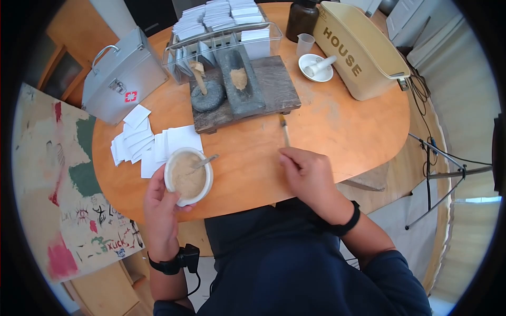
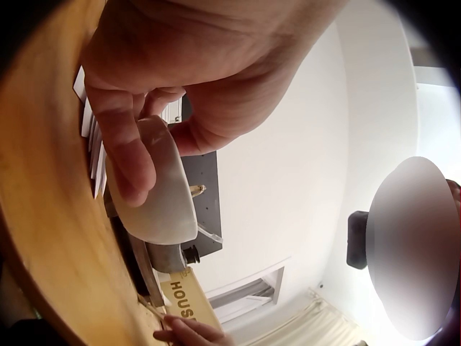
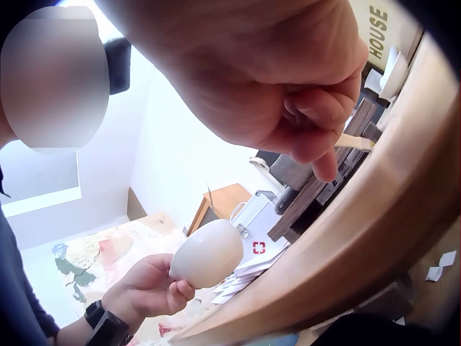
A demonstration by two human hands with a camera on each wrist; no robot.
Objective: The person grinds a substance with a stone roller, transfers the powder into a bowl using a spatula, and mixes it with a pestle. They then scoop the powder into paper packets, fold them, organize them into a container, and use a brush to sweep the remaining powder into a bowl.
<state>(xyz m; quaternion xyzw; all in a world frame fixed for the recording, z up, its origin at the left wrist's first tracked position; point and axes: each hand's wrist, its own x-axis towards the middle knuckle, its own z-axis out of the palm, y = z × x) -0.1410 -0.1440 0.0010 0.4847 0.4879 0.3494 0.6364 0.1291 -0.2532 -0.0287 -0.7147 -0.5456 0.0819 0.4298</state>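
My left hand point(image 1: 159, 208) grips a white bowl point(image 1: 210, 179) at the near left edge of the table, thumb on the near side and fingers along its left. Tan powder point(image 1: 185, 179) fills much of it, and a metal spoon point(image 1: 207, 161) leans in the powder. In the left wrist view the bowl point(image 2: 169, 194) is tilted, held between thumb and fingers. My right hand point(image 1: 311, 176) pinches a slim brush point(image 1: 285, 134) over the table's front, its brown bristles pointing away toward the wooden board. The handle's near end is hidden in the curled fingers.
A dark wooden board point(image 1: 276, 81) bears a stone trough point(image 1: 247, 102) with tan powder and a round stone grinder point(image 1: 209, 99). White paper packets point(image 1: 138, 138) lie left, near a metal first-aid case point(image 1: 113, 79). A HOUSE bin point(image 1: 363, 52) and a white dish point(image 1: 317, 78) stand right.
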